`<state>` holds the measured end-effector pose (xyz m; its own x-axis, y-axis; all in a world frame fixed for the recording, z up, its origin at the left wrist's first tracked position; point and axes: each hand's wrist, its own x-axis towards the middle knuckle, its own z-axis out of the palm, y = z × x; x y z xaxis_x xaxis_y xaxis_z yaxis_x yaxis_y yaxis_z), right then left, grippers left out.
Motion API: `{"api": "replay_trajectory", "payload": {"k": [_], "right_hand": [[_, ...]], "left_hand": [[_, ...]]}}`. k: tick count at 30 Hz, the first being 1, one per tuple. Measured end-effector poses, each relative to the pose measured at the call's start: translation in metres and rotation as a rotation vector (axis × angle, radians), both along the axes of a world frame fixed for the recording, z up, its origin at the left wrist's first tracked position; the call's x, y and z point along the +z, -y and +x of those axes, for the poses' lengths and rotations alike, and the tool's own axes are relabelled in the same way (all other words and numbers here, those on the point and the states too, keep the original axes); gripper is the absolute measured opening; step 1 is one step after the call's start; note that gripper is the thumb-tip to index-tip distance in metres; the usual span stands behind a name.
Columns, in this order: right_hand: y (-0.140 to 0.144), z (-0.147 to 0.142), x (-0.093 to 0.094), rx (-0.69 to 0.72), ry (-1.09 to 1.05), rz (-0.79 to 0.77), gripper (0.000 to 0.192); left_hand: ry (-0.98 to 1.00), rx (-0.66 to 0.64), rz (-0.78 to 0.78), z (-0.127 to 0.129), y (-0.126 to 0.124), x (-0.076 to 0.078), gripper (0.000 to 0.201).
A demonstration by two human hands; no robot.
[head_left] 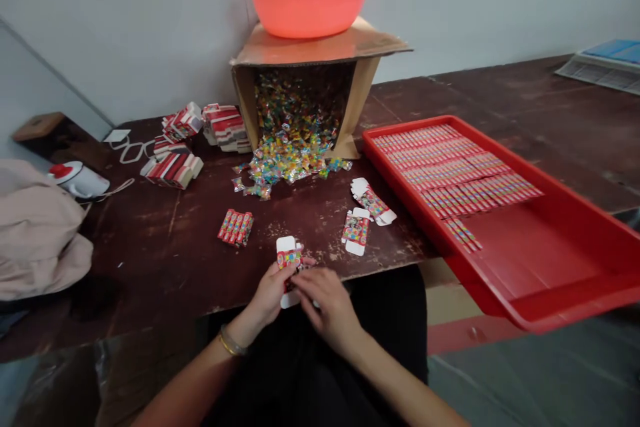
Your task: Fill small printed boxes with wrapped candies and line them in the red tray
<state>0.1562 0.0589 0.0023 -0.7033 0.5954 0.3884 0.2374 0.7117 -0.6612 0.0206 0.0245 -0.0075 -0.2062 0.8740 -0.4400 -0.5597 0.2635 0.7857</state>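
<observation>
My left hand (271, 292) grips a small printed candy box (289, 259) with white end flaps standing out at top and bottom. The fingers of my right hand (327, 303) are bent against that box's right side; whether they pinch anything is hidden. To the right on the table lie an unfilled-looking open box (356, 231) and a small stack of flattened boxes (374, 205). A group of closed boxes (236, 227) sits left of my hands. Wrapped candies (287, 157) spill out of a cardboard carton (367, 80) lying on its side.
A red tray (550, 260) with rows of closed boxes (450, 163) juts over the table's edge at right. On the carton rests a pink basin (310, 3). Bundles of flat boxes (173, 167), a white enamel mug (83, 180) and a beige cloth (40, 233) are at left.
</observation>
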Motion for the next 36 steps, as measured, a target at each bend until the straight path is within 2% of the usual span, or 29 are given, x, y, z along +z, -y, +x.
{"api": "replay_trajectory", "payload": {"k": [2,4,7,9,11,14,16,18,19,20,21,23,25,27,29,30,32,34,36], "right_hand": [[-0.014,-0.003,0.002,-0.031,-0.039,-0.062,0.031],[-0.031,-0.004,0.004,0.002,-0.044,-0.174,0.03],[-0.053,-0.006,0.003,0.045,-0.077,-0.519,0.031],[-0.063,-0.007,0.001,0.015,-0.133,-0.76,0.025],[-0.069,-0.009,-0.005,-0.098,-0.276,-0.925,0.018],[-0.058,-0.017,-0.02,-0.307,-0.589,-1.167,0.025],[-0.037,-0.025,-0.03,-0.257,-0.621,-1.362,0.031],[-0.016,-0.03,-0.036,-0.112,-0.49,-1.448,0.032],[-0.009,-0.029,-0.037,-0.087,-0.421,-1.386,0.031],[-0.006,-0.026,-0.036,-0.117,-0.369,-1.245,0.031],[-0.007,-0.022,-0.033,-0.177,-0.326,-1.041,0.031],[-0.016,-0.011,-0.023,-0.248,-0.234,-0.568,0.032],[-0.029,-0.003,-0.009,-0.14,-0.111,-0.216,0.034],[-0.035,-0.001,0.003,0.006,-0.03,-0.026,0.033],[-0.036,-0.003,0.012,0.041,-0.003,0.041,0.029],[-0.035,-0.005,0.015,0.046,0.01,0.02,0.025],[-0.035,-0.009,0.022,0.137,0.071,-0.125,0.017],[-0.04,-0.01,0.029,0.298,0.138,-0.303,0.015],[-0.051,-0.009,0.035,0.454,0.164,-0.427,0.014]], "left_hand": [[0.022,-0.12,-0.023,-0.008,0.006,0.002,0.032],[0.007,-0.249,-0.033,-0.013,0.013,0.003,0.03],[0.004,-0.339,-0.024,-0.02,0.019,0.004,0.029],[0.017,-0.37,-0.016,-0.025,0.021,0.005,0.035],[-0.018,-0.298,0.006,-0.029,0.021,0.005,0.04],[-0.119,-0.027,0.094,-0.028,0.016,0.003,0.044],[-0.179,0.109,0.13,-0.022,0.01,0.001,0.048],[-0.178,0.185,0.124,-0.019,0.004,0.0,0.047],[-0.145,0.211,0.117,-0.019,0.002,0.0,0.047],[-0.098,0.214,0.113,-0.02,0.001,0.001,0.049],[-0.049,0.175,0.102,-0.021,0.002,0.001,0.052],[-0.006,0.012,0.041,-0.025,0.005,0.004,0.049],[-0.052,-0.151,-0.027,-0.026,0.01,0.006,0.037],[-0.108,-0.22,-0.068,-0.023,0.014,0.009,0.024],[-0.128,-0.229,-0.08,-0.021,0.017,0.012,0.018],[-0.132,-0.252,-0.082,-0.02,0.018,0.013,0.017],[-0.153,-0.358,-0.075,-0.019,0.021,0.014,0.017],[-0.192,-0.463,-0.072,-0.019,0.023,0.015,0.02],[-0.223,-0.504,-0.086,-0.017,0.024,0.013,0.024]]}}
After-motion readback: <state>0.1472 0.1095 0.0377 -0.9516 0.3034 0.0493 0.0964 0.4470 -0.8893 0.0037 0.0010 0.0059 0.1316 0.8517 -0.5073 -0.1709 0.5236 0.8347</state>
